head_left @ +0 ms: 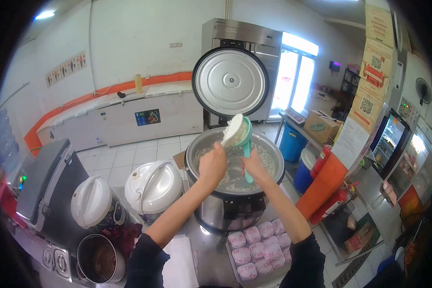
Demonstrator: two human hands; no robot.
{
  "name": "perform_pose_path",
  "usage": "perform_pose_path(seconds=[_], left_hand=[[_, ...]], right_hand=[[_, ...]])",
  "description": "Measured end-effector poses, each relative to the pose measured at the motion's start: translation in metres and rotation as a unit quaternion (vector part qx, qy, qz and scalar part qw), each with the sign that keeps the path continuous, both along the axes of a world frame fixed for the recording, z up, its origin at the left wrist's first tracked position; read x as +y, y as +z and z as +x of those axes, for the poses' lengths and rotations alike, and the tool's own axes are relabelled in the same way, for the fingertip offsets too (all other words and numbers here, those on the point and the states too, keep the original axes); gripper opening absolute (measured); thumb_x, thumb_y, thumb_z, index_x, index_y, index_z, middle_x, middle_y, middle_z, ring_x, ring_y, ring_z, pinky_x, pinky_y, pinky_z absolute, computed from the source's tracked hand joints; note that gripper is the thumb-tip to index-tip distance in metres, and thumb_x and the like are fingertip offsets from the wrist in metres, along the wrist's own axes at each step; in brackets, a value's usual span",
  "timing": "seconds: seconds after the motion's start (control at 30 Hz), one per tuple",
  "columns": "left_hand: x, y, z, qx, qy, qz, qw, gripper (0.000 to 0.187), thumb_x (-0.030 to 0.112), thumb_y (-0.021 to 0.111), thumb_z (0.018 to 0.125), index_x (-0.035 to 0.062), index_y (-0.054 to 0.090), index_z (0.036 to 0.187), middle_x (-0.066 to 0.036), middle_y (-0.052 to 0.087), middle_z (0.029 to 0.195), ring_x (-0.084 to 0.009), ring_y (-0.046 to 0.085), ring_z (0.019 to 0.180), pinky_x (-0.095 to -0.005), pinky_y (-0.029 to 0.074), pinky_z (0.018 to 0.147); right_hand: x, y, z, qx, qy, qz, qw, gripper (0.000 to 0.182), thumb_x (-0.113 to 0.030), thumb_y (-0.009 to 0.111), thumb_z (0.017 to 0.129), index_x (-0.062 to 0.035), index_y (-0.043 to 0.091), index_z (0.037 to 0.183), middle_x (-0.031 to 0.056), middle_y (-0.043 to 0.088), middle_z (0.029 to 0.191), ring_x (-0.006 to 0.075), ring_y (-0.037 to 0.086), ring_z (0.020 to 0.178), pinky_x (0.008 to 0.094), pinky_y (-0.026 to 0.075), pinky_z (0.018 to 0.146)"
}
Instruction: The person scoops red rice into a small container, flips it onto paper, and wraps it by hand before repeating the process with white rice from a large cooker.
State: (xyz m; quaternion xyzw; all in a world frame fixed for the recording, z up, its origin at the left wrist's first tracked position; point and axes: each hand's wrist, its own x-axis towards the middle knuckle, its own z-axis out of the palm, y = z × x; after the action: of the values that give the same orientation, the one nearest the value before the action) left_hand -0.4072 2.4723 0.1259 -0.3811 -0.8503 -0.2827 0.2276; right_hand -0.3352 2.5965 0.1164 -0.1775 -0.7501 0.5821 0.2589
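Observation:
My left hand (213,165) is closed around the handle of a white rice paddle (234,127). The paddle's blade lies against the mouth of a green scoop (247,139) with white rice (242,134) in it. My right hand (255,166) grips the scoop by its handle, which points down. Both hands are above a large rice cooker (193,161), whose round lid (231,81) stands raised at the back. Loose rice is scattered over the cooker's inner bottom and wall. Several paper-wrapped packets (257,250) with red print sit on a tray in front of the cooker.
Two white-lidded cookers (154,185) (92,201) stand at left, near an open metal pot (100,259) and a grey cool box (53,182). White paper sheets (180,261) lie on the counter. An orange-based pillar (321,194) with fire extinguishers rises at right.

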Motion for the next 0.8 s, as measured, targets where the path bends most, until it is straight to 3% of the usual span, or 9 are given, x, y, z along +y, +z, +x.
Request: perform_pose_path(seconds=[0.07,0.1,0.17,0.27,0.47,0.57,0.6,0.67,0.8], left_hand=[[0.008,-0.006,0.005,-0.025,-0.024,-0.001,0.999,0.013,0.005,0.048,0.077,-0.0027,0.044,0.086,-0.023,0.061,0.065,-0.0386,0.063,0.065,-0.0441,0.051,0.057],[0.011,-0.008,0.009,-0.026,-0.024,-0.001,0.999,0.013,0.005,0.048,0.077,-0.0027,0.044,0.086,-0.023,0.061,0.065,-0.0386,0.063,0.065,-0.0441,0.051,0.057],[0.015,-0.012,0.016,-0.057,-0.047,0.004,0.997,0.014,0.007,0.047,0.078,-0.004,0.043,0.086,-0.024,0.06,0.066,-0.0395,0.062,0.065,-0.0454,0.051,0.058],[0.02,-0.014,0.023,-0.08,-0.054,0.0,0.995,0.015,0.005,0.047,0.077,-0.0055,0.043,0.087,-0.025,0.06,0.066,-0.0405,0.062,0.065,-0.046,0.05,0.058],[0.046,-0.012,0.014,-0.057,-0.031,0.016,0.998,0.017,0.008,0.049,0.078,-0.006,0.043,0.087,-0.024,0.061,0.068,-0.0367,0.064,0.066,-0.0431,0.052,0.059],[0.057,-0.011,0.002,-0.046,0.002,0.014,0.999,0.018,0.009,0.051,0.079,-0.0055,0.045,0.088,-0.022,0.062,0.07,-0.034,0.065,0.067,-0.0403,0.053,0.059],[0.06,-0.009,-0.002,-0.046,0.002,0.015,0.999,0.018,0.009,0.051,0.079,-0.0055,0.045,0.088,-0.022,0.062,0.07,-0.034,0.065,0.067,-0.0403,0.053,0.059],[0.06,-0.007,-0.014,-0.048,0.028,0.036,0.998,0.016,0.01,0.05,0.08,-0.0045,0.048,0.085,-0.02,0.063,0.071,-0.0339,0.065,0.068,-0.0394,0.053,0.059],[0.057,-0.004,-0.039,0.0,0.025,0.002,1.0,0.014,0.011,0.048,0.082,-0.0025,0.051,0.081,-0.02,0.063,0.072,-0.0342,0.065,0.069,-0.0405,0.053,0.059]], right_hand=[[0.005,-0.008,-0.004,-0.006,-0.075,0.086,0.993,0.034,0.0,0.047,0.077,0.0049,0.035,0.108,0.0155,0.054,0.068,0.0236,0.054,0.044,0.0348,0.044,0.039],[0.011,-0.011,-0.007,-0.007,-0.075,0.085,0.994,0.034,0.0,0.047,0.077,0.0049,0.035,0.108,0.0155,0.054,0.068,0.0236,0.054,0.044,0.0348,0.044,0.039],[0.022,-0.009,-0.008,-0.086,-0.108,0.192,0.972,0.06,-0.004,0.049,0.071,0.0143,0.025,0.123,0.0276,0.058,0.079,0.0373,0.061,0.066,0.0436,0.049,0.062],[0.023,-0.006,-0.004,-0.119,-0.105,0.215,0.964,0.065,-0.006,0.05,0.07,0.0164,0.022,0.125,0.0322,0.058,0.083,0.04,0.062,0.074,0.0455,0.048,0.069],[0.029,-0.012,-0.012,-0.085,-0.125,0.258,0.954,0.062,-0.007,0.051,0.071,0.0179,0.025,0.121,0.0303,0.059,0.078,0.0403,0.062,0.074,0.045,0.049,0.07],[0.022,-0.003,-0.007,-0.143,-0.083,0.204,0.965,0.064,-0.006,0.05,0.07,0.0192,0.023,0.122,0.0314,0.059,0.082,0.0414,0.061,0.081,0.0456,0.047,0.075],[0.025,-0.003,-0.007,-0.142,-0.083,0.205,0.965,0.064,-0.006,0.05,0.07,0.0192,0.023,0.122,0.0314,0.059,0.082,0.0414,0.061,0.081,0.0456,0.047,0.075],[0.031,-0.007,-0.008,-0.142,-0.086,0.207,0.964,0.058,0.0,0.048,0.071,0.0144,0.024,0.123,0.0299,0.057,0.085,0.0303,0.062,0.057,0.0381,0.048,0.048],[0.042,-0.029,-0.018,-0.116,-0.102,0.269,0.951,0.047,-0.001,0.048,0.073,0.0126,0.031,0.115,0.0244,0.057,0.078,0.0282,0.059,0.053,0.0373,0.046,0.047]])
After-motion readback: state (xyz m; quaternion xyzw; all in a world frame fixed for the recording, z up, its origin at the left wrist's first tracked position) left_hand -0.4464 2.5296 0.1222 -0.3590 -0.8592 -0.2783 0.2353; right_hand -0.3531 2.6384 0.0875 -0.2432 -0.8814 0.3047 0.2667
